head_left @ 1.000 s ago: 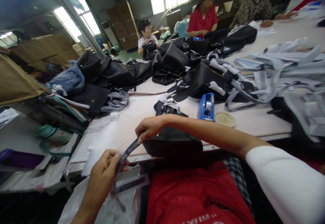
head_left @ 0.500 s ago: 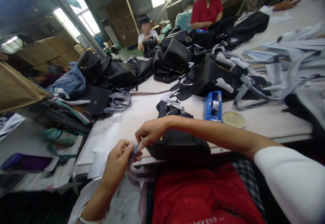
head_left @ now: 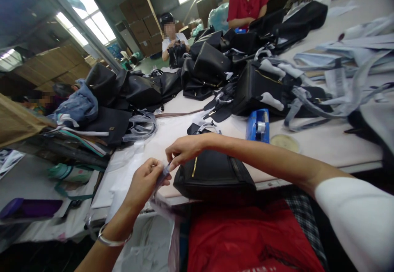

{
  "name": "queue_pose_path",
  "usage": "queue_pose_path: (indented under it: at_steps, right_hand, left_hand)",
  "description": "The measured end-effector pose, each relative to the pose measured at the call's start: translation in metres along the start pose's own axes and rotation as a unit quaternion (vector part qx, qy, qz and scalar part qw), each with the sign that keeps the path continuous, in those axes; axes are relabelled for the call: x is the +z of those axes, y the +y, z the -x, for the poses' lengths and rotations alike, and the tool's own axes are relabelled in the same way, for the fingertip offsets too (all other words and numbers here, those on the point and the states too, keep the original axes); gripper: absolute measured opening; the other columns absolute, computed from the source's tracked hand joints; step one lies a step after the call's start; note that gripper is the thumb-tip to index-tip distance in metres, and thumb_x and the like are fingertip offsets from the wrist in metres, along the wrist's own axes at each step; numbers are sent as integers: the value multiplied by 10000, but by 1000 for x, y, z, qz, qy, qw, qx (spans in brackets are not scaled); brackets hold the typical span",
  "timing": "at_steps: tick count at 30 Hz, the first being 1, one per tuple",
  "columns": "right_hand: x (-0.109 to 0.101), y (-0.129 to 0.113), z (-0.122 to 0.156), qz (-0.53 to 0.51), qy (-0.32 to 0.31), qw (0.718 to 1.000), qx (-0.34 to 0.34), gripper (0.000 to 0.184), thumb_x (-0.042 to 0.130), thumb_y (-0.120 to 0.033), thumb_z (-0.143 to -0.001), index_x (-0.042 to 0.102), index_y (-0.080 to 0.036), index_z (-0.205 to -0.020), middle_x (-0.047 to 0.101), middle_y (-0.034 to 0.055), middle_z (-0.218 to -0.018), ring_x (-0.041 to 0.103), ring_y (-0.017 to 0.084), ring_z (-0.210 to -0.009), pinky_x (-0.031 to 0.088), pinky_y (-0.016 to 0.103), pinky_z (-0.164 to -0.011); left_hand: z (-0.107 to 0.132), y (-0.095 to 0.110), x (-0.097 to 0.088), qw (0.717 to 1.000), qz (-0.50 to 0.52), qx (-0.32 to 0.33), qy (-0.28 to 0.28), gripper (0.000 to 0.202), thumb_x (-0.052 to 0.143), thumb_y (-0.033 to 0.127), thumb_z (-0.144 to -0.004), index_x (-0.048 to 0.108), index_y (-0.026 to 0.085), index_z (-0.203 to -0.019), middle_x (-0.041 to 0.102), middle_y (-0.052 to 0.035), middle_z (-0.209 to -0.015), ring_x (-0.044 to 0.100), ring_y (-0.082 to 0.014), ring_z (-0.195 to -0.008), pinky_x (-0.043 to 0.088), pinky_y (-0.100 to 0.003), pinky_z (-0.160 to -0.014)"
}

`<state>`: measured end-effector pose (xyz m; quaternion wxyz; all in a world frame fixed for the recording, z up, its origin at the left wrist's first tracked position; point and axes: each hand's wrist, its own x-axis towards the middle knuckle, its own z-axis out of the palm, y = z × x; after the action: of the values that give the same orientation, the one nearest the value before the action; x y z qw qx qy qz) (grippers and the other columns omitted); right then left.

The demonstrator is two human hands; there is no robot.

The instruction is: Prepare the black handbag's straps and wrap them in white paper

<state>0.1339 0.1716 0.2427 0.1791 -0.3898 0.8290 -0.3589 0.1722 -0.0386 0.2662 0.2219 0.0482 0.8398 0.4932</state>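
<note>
My left hand [head_left: 147, 178] pinches a strap wrapped in clear plastic film [head_left: 159, 178], whose loose lower part hangs past the table edge. My right hand [head_left: 184, 150] reaches across from the right, thumb and fingers closed on the strap's upper end. Under my right forearm a black handbag [head_left: 215, 175] with a gold zip lies at the table's front edge, its wrapped handle [head_left: 209, 127] pointing away from me. Beyond the forearm stand a blue tape dispenser [head_left: 257, 126] and a round, pale shallow dish [head_left: 285, 142].
Black bags [head_left: 212, 62] are piled across the back of the table [head_left: 172, 124]. Wrapped straps lie to the right; a coil of straps [head_left: 140, 125] lies to the left. A low side shelf holds a purple case [head_left: 32, 209] and a green bottle [head_left: 69, 172]. Several people sit beyond.
The strap end between my hands shows more plainly now, and my hands have risen slightly. The view has shifted a little. Both hands keep their hold.
</note>
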Motion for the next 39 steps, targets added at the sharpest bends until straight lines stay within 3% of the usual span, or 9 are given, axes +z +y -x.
queue_pose_path:
  at_steps: [5,12,17,21,25,28,31,35,39]
  right_hand:
    - [-9,30,14,25,15,1000,10,293,566,-396,-880,632,-115,-927,619,3,-716,511,97,-636,321,206,-576]
    - [-5,28,-6,28,-20,999,-13,262,580,-358,-884,629,-103,-923,625,5,-725,518,93,-626,322,201,-580]
    - [-8,53,18,140,70,987,29,479,645,-484,-810,581,-159,-1155,653,75,-976,575,174,-813,346,236,-642]
    - [7,62,24,231,79,968,53,261,537,-351,-899,624,-158,-1052,668,88,-894,597,199,-789,323,262,-620]
    - [24,60,16,231,109,965,65,190,517,-253,-894,634,-153,-1006,675,83,-855,607,193,-758,326,263,-606]
    - [22,69,24,224,153,961,53,261,583,-359,-875,636,-143,-1014,672,90,-881,605,212,-823,360,280,-669]
    - [17,82,43,204,245,947,45,369,682,-408,-807,626,-148,-1063,657,91,-995,580,222,-948,373,292,-769]
    - [24,92,53,174,309,932,78,178,653,-277,-841,651,-182,-991,662,46,-912,571,188,-917,356,279,-792]
    - [36,89,46,204,294,931,69,100,579,-184,-859,643,-158,-931,646,51,-822,561,182,-834,354,290,-757]
  left_hand:
    - [-12,-2,-8,999,-23,-25,6,276,618,422,-776,512,167,-780,699,-50,-667,673,-176,-593,548,-284,-620]
    - [-44,-3,18,999,-37,11,-29,256,606,411,-775,515,172,-781,691,-34,-658,688,-211,-644,566,-326,-612]
    - [-65,-6,18,998,-63,1,-29,214,562,378,-791,493,176,-769,690,-43,-639,678,-210,-584,562,-340,-587]
    - [-83,-3,27,996,-75,-7,-39,135,529,305,-782,466,191,-745,689,-37,-618,673,-210,-540,541,-313,-544]
    - [-101,-3,41,989,-142,12,-49,112,521,298,-779,476,202,-744,677,-18,-592,666,-206,-516,500,-268,-478]
    - [-108,-9,44,985,-165,14,-51,109,505,304,-792,485,205,-753,682,-19,-603,669,-203,-523,488,-255,-468]
    - [-111,-13,43,985,-165,7,-52,108,477,297,-807,478,204,-752,692,-29,-623,673,-201,-528,488,-254,-473]
    - [-114,-13,49,985,-168,3,-51,83,467,270,-802,470,205,-751,693,-32,-623,677,-203,-536,485,-252,-473]
    - [-121,-10,62,983,-174,2,-63,110,472,305,-816,484,208,-766,700,-32,-641,681,-198,-553,476,-240,-468]
